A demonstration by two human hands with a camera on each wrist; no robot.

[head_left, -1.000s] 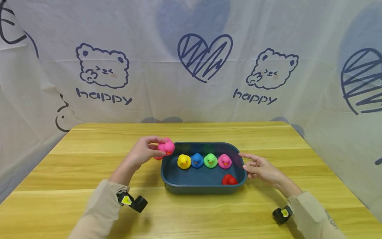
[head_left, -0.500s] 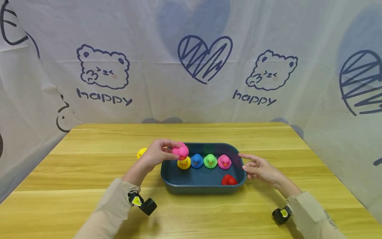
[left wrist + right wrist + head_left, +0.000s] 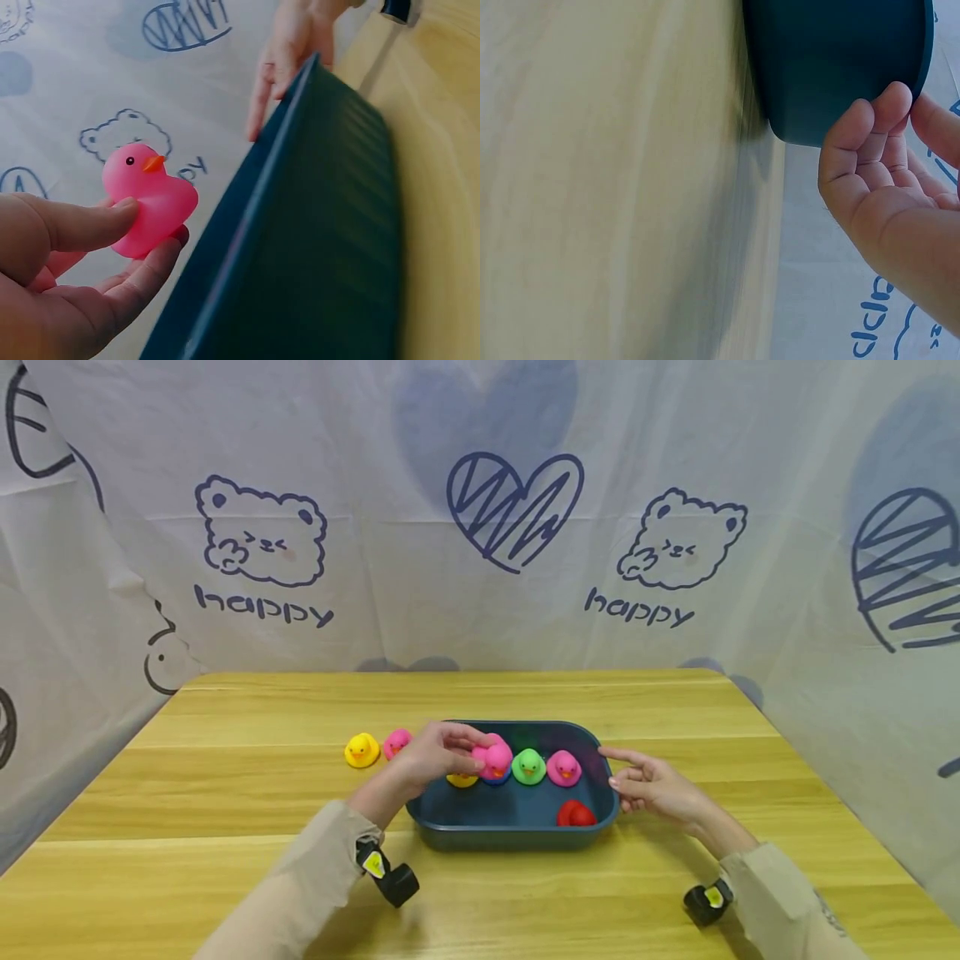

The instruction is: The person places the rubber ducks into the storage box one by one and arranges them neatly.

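Note:
My left hand (image 3: 435, 762) pinches a pink rubber duck (image 3: 152, 199) between thumb and fingers, above the left half of the dark blue-green tub (image 3: 510, 839). In the head view it overlaps a blue duck (image 3: 497, 778) and sits beside a partly covered yellow duck (image 3: 461, 782). To the right in the same row are a green duck (image 3: 529, 767) and another pink duck (image 3: 564, 768). A red duck (image 3: 576, 814) lies near the front right corner. My right hand (image 3: 657, 789) touches the tub's right end, fingertips at the rim and outer wall.
Outside the tub at left, a yellow duck (image 3: 362, 750) and a pink duck (image 3: 397, 743) stand on the wooden table (image 3: 480, 910). A white printed cloth (image 3: 420, 560) hangs behind the table and along its sides.
The left hand has carried the pink duck rightward from the tub's left edge to over the blue duck. The yellow and pink ducks at left have come into view. The right hand stays put.

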